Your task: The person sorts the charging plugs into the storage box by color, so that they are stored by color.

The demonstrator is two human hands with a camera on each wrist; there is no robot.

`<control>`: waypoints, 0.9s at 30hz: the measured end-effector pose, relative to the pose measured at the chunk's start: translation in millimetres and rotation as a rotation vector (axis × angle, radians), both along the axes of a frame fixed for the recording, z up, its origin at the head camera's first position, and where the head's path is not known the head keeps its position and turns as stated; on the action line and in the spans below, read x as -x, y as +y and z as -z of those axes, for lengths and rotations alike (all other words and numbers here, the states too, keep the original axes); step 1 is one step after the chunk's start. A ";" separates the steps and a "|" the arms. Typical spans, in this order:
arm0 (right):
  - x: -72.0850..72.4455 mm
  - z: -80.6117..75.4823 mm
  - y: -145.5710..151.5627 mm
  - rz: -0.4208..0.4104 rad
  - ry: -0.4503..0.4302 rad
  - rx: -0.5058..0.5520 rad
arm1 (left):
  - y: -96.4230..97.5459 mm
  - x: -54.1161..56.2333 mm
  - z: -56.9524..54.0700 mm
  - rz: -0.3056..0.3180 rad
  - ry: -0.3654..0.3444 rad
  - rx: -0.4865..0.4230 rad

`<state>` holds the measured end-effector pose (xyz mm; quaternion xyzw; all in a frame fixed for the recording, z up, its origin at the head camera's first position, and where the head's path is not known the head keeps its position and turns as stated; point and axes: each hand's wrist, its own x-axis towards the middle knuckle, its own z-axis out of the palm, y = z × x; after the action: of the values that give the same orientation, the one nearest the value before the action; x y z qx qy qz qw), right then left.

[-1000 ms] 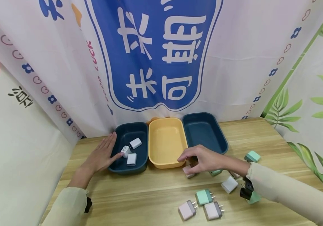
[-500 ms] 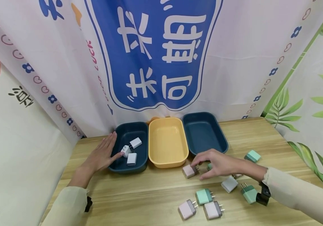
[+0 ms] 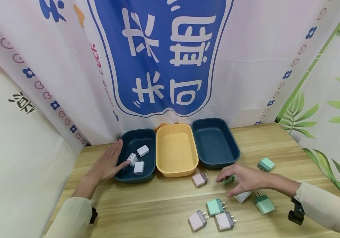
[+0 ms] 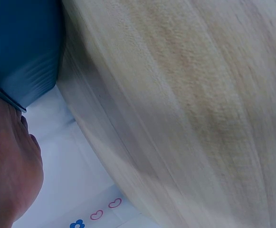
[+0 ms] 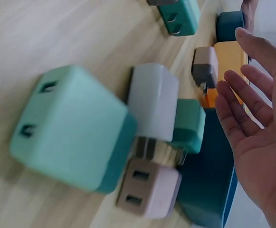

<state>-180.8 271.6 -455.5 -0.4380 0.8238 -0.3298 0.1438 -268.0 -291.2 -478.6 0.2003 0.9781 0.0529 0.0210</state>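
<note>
My left hand (image 3: 106,165) lies with straight fingers along the left rim of a dark blue bin (image 3: 134,180), its thumb reaching over the edge beside white charger plugs (image 3: 138,168). My right hand (image 3: 248,180) hovers, fingers spread and holding nothing, over the wooden table. Beneath it, a green charger plug (image 3: 229,179) and a white charger plug (image 3: 242,197) are partly covered. The right wrist view also shows a pink charger plug (image 5: 149,190) next to these, hidden under the hand in the head view. A larger-looking green charger plug (image 5: 71,128) is nearest that camera.
A yellow bin (image 3: 177,150) and a second dark blue bin (image 3: 216,142) stand right of the first. A pink plug (image 3: 199,180) lies before the yellow bin. Nearer the front are a mint plug (image 3: 214,207) and two pinkish plugs (image 3: 196,220). Another mint plug (image 3: 266,164) lies far right.
My right hand has moved rightward, away from the pink plug in front of the yellow bin, which now shows fully. My left hand stays at the bin's rim.
</note>
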 end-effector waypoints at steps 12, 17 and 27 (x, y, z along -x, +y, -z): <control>-6.8 7.8 30.7 -0.005 0.039 -0.007 | 0.2 -1.6 -0.7 -0.001 -0.010 -0.008; -8.0 10.3 37.9 -0.024 0.047 -0.007 | 0.0 -1.8 -0.5 -0.001 -0.006 -0.011; -8.4 16.3 44.7 -0.043 0.075 -0.042 | -0.3 -1.8 0.4 0.002 -0.002 -0.007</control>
<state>-172.4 316.3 -471.8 -0.4645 0.8257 -0.2929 0.1291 -266.3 -291.5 -479.0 0.2014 0.9776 0.0565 0.0214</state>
